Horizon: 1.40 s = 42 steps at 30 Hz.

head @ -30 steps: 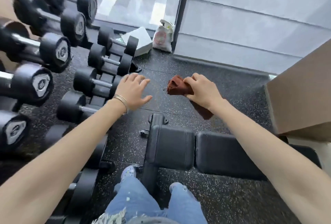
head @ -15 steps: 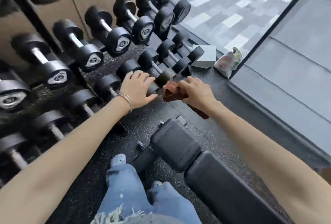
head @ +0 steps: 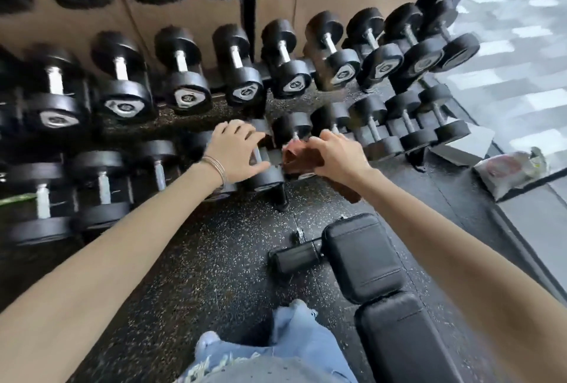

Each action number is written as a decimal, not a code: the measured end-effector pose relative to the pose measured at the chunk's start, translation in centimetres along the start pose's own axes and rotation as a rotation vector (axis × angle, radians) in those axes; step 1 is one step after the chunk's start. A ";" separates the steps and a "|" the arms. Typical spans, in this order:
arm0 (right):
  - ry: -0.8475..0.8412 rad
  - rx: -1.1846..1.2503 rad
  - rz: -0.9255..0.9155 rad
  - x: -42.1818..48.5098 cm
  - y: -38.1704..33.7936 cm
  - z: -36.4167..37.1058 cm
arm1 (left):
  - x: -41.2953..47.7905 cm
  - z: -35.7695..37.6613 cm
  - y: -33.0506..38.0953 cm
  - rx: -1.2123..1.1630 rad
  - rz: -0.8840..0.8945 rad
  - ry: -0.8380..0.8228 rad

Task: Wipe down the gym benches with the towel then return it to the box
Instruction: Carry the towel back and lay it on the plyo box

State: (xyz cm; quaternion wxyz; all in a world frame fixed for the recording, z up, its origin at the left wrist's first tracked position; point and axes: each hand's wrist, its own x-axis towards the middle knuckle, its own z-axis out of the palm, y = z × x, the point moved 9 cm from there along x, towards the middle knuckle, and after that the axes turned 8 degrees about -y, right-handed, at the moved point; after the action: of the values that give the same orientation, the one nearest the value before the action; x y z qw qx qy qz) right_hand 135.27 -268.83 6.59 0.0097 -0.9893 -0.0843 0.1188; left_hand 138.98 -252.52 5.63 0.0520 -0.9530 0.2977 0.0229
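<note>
right hand clutches the towel just beyond the bench end, bench running back rightward toward the body; left hand splayed, empty.

Dumbbell labels blurred, unreadable.

Black rubber floor with pale speckles. Tiered rows of black dumbbells with metal handles across left and top, brown panel wall behind. Big window at right, daylight, grey paving outside. Crumpled plastic bag and flat white box on floor by window.
</note>
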 end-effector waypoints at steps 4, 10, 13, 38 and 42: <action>-0.018 -0.008 -0.120 2.6 -8.7 0.1 | -5.9 1.4 -7.1 -0.015 -0.112 -0.036; -0.043 -0.032 -0.286 5.7 -21.8 1.4 | -15.4 4.9 -16.4 -0.077 -0.258 -0.089; -0.046 -0.045 -0.355 6.7 -27.9 2.1 | -20.3 6.6 -20.2 -0.071 -0.316 -0.122; -0.113 -0.233 -1.035 12.3 -66.5 4.0 | -49.0 12.1 -41.5 -0.105 -1.005 -0.231; -0.118 -0.273 -1.085 15.5 -70.5 2.7 | -49.3 11.6 -45.4 -0.130 -1.078 -0.230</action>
State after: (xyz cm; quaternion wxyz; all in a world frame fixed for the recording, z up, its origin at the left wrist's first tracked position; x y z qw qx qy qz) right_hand 137.85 -196.69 3.09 -0.0634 -0.7881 -0.5961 0.1399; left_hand 124.23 -186.24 1.64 0.0297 -0.9630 -0.2417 0.1151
